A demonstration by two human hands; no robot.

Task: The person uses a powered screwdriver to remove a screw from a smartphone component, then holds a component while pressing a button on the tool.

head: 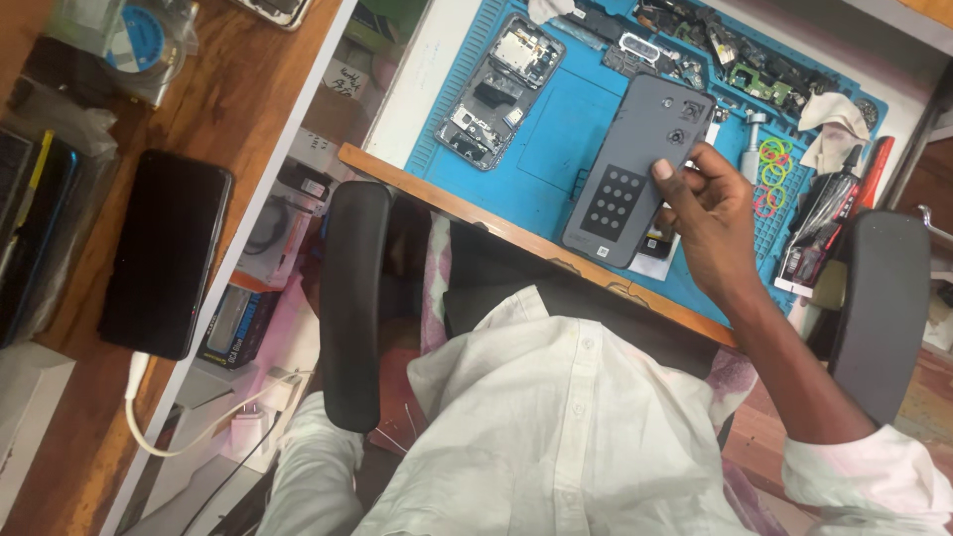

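Grey back cover point(637, 169) is pinched in the right hand point(710, 223), fingers clamped on its edge, over the blue mat point(556, 139). Left of it on the mat lies the stripped phone frame point(498, 91), cover not yet fitted; the left hand is unseen.

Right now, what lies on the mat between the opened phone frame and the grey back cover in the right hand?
Only bare blue mat separates opened phone frame from grey back cover, held by right hand, in the head view.

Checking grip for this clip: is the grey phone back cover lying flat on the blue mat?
No, the right hand holds the grey back cover raised above the blue mat.
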